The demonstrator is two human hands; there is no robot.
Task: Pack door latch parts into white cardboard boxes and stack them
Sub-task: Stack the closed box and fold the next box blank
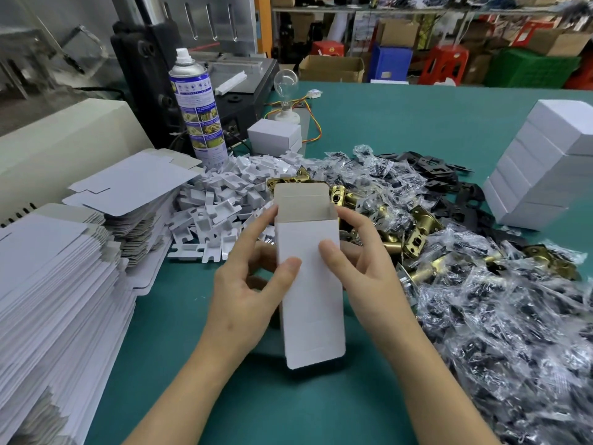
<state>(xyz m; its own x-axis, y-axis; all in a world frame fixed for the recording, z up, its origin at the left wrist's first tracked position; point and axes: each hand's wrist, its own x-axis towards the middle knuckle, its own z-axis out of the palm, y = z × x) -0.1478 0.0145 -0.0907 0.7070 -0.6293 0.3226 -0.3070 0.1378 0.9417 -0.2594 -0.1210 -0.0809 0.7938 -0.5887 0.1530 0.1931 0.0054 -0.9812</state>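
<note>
Teal tabletop (401, 123), white box (311, 316), cartons (332, 68), red stools (444, 64)

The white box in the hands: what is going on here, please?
A person holds a white cardboard box with both hands, left hand and right hand, thumbs on its front. Its top flap stands open. Behind it on the table lie brass latches and bagged parts, with flat box blanks at the left and closed boxes stacked far right.
</note>
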